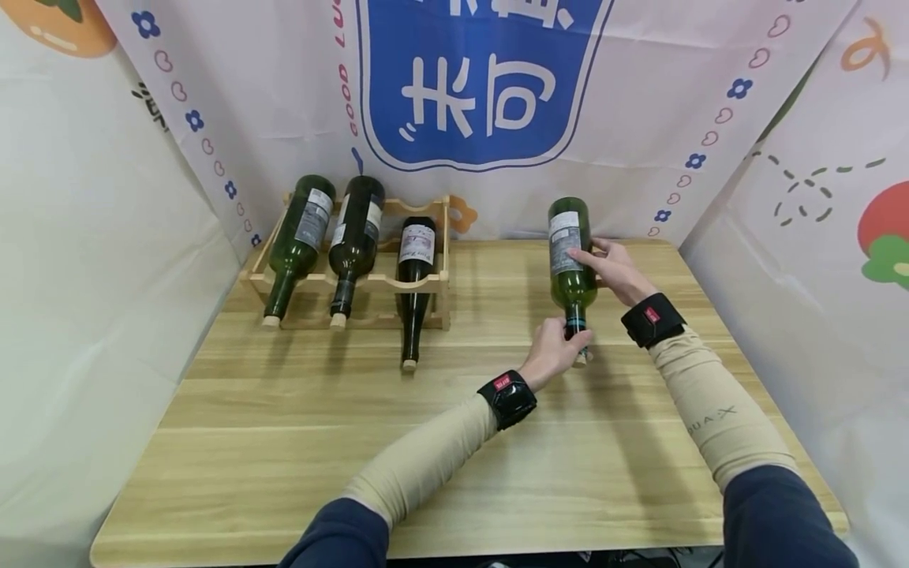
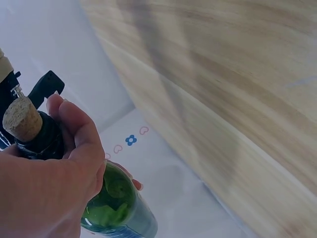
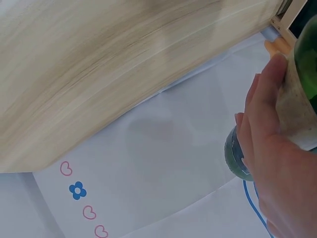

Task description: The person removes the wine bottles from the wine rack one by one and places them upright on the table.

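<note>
A green wine bottle with a grey label is held over the right part of the table, neck toward the person. My left hand grips its neck; in the left wrist view, fingers and thumb wrap the dark neck just below the cork. Against the labelled body rests my right hand, thumb on the label and fingers curled around the far side. The right wrist view shows this right hand around the bottle, partly cut off by the frame edge.
A wooden wine rack stands at the back left. On its upper level lie a green bottle and a dark bottle; another dark bottle sits lower on the right. Printed cloth hangs behind the wooden table.
</note>
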Demonstrator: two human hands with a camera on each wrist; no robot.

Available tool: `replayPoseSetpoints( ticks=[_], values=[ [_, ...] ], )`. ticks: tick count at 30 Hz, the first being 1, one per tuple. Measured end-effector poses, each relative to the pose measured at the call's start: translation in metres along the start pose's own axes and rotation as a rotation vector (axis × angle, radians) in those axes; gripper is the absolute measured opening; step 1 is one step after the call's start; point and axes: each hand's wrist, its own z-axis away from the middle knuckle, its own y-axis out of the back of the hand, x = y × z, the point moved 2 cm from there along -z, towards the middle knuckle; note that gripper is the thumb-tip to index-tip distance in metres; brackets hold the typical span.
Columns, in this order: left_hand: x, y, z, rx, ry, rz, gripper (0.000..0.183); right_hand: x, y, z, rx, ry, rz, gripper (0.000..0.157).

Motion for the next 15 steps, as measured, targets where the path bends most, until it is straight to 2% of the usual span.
replayPoseSetpoints(
  ticks=[6, 11, 13, 15],
  values=[
    [0.002, 0.0, -0.001, -0.011, 0.061, 0.182, 0.016, 0.003, 0.0, 0.002, 0.011, 0.042, 0.036, 0.083],
    [0.009, 0.002, -0.001, -0.021, 0.079, 0.274, 0.019, -0.003, 0.002, 0.018, -0.01, 0.093, 0.003, 0.062],
    [0.011, 0.003, -0.002, -0.023, 0.083, 0.29, 0.021, 0.0, 0.003, 0.025, 0.018, 0.164, 0.042, 0.053],
    [0.013, 0.004, -0.003, -0.02, 0.087, 0.312, 0.023, 0.007, 0.001, 0.035, 0.072, 0.286, 0.142, 0.049]
  ],
)
